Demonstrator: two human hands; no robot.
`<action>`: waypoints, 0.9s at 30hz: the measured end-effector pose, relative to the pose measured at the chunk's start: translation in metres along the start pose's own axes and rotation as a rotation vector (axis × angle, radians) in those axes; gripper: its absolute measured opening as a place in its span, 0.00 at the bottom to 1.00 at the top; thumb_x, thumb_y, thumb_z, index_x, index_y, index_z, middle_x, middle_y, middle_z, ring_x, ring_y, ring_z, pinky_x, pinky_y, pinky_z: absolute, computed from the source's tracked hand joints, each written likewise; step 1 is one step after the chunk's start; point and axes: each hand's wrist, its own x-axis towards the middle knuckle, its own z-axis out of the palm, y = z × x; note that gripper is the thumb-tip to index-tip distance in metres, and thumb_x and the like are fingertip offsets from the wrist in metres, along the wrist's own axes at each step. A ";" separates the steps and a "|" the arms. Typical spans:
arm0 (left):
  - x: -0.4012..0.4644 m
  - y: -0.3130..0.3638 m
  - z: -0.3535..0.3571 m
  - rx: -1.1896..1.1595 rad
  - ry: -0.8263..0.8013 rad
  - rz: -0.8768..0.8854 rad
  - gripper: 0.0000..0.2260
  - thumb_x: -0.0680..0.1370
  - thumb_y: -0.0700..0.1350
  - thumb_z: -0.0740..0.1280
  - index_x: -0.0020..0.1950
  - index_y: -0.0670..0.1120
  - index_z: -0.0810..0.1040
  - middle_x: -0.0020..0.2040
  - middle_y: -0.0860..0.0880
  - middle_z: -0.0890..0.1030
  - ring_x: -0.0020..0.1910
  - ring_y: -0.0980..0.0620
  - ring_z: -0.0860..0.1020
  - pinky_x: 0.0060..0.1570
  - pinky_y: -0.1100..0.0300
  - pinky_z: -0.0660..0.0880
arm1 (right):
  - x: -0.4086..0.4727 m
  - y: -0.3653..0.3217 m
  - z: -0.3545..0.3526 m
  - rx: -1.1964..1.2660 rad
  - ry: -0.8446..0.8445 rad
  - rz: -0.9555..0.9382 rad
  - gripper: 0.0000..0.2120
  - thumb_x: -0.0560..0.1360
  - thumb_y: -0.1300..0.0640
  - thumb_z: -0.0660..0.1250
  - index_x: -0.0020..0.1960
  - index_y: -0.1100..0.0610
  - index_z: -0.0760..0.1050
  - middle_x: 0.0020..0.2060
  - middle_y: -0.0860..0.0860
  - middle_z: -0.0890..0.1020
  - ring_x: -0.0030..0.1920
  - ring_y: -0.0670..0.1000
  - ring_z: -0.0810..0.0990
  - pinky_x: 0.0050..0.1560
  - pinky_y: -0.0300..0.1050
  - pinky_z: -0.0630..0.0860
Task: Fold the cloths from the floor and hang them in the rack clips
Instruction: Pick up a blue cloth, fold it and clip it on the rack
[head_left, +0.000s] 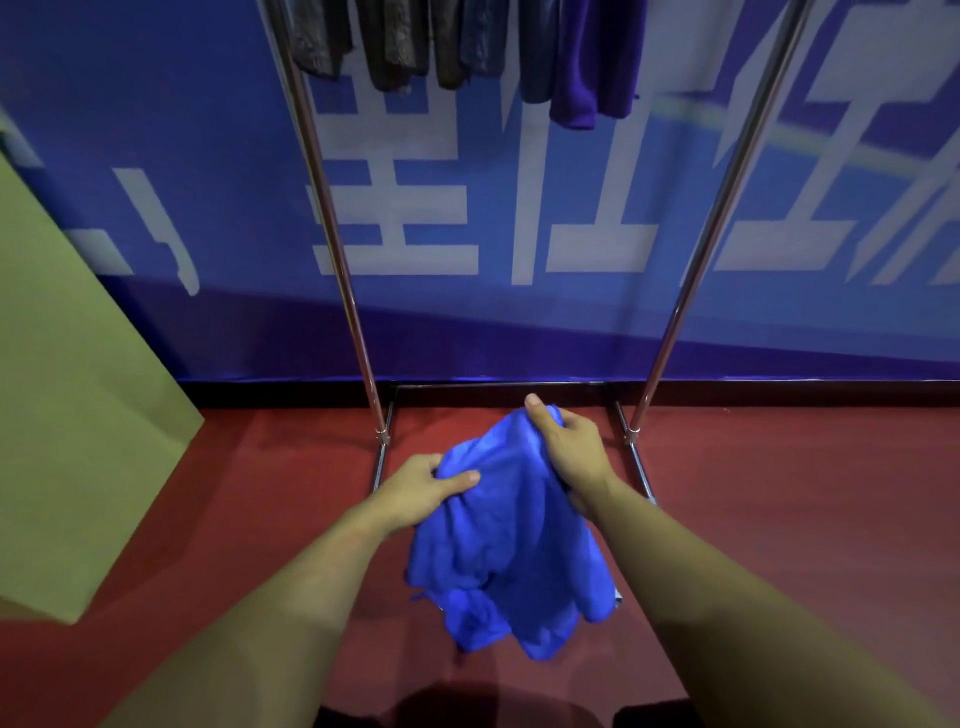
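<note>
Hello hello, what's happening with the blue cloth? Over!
Left hand and right hand both grip blue cloth. Cloth bunched, unfolded, off floor. Rack ahead, nothing blocking.

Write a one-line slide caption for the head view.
Both hands, left hand and right hand, grip a crumpled blue cloth before the rack.

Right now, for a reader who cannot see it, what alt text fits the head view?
Both hands hold a crumpled blue cloth in the air above a red floor, the left hand gripping its left edge and the right hand its top. Behind stands a metal rack with dark cloths hanging from the top, against a blue wall.
</note>
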 end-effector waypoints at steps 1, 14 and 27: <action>0.001 -0.002 -0.001 -0.004 0.063 0.015 0.08 0.78 0.47 0.71 0.52 0.42 0.82 0.42 0.52 0.85 0.37 0.61 0.80 0.37 0.66 0.75 | -0.001 -0.001 -0.002 0.020 -0.077 0.035 0.17 0.77 0.49 0.71 0.46 0.65 0.80 0.40 0.57 0.84 0.39 0.50 0.79 0.43 0.48 0.79; 0.011 -0.008 -0.011 0.009 0.391 0.087 0.07 0.80 0.48 0.68 0.50 0.46 0.82 0.42 0.47 0.85 0.40 0.53 0.79 0.45 0.56 0.77 | -0.001 0.008 -0.017 -0.297 -0.295 0.004 0.12 0.83 0.57 0.62 0.55 0.63 0.81 0.42 0.54 0.82 0.43 0.51 0.76 0.43 0.46 0.74; 0.002 0.018 0.020 -0.406 0.096 -0.124 0.17 0.78 0.52 0.68 0.30 0.48 0.78 0.29 0.52 0.78 0.26 0.55 0.76 0.35 0.60 0.69 | -0.022 -0.043 0.015 0.494 -0.626 0.393 0.36 0.80 0.35 0.55 0.65 0.67 0.76 0.64 0.65 0.78 0.67 0.61 0.77 0.69 0.54 0.72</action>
